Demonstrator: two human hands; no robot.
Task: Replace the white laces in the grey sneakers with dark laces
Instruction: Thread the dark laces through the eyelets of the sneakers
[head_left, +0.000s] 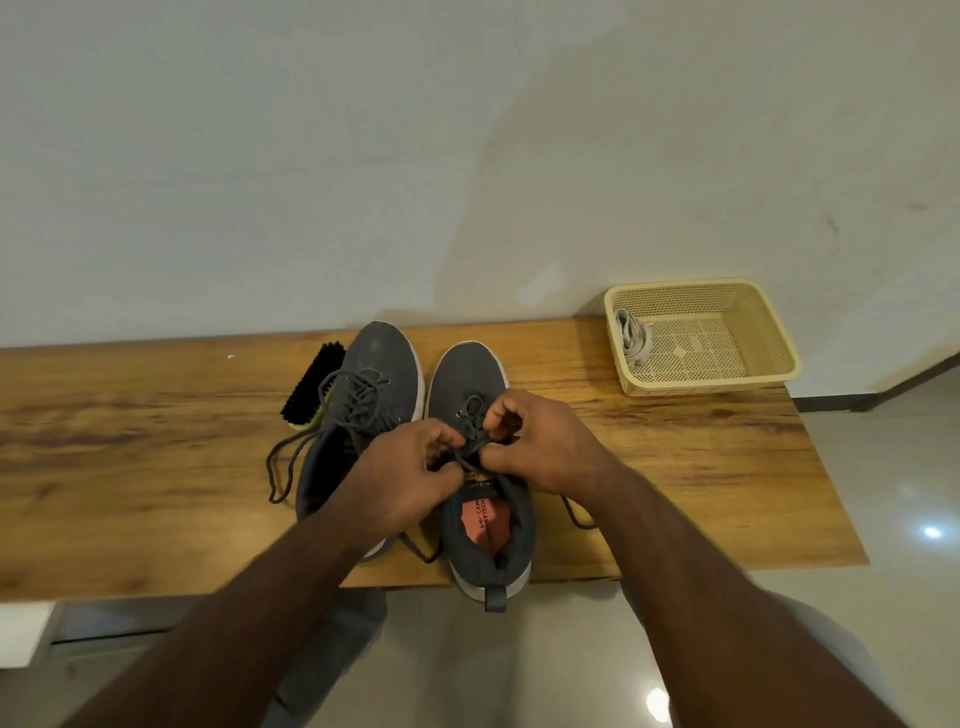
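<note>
Two grey sneakers stand side by side on the wooden bench (156, 441), toes toward the wall. The left sneaker (382, 358) carries a dark lace (283, 467) whose loose ends trail onto the bench. Over the tongue of the right sneaker (467, 374), my left hand (405, 478) and my right hand (545, 441) each pinch a strand of that shoe's dark lace (470, 449). Its ends hang down both sides of the shoe. The white laces (631, 338) lie bundled in a beige basket (769, 332).
A black-bristled shoe brush (311, 384) lies just left of the left sneaker, partly under it. The basket sits at the bench's back right corner, against the wall. The right sneaker's heel overhangs the bench's front edge. Tiled floor lies below and to the right.
</note>
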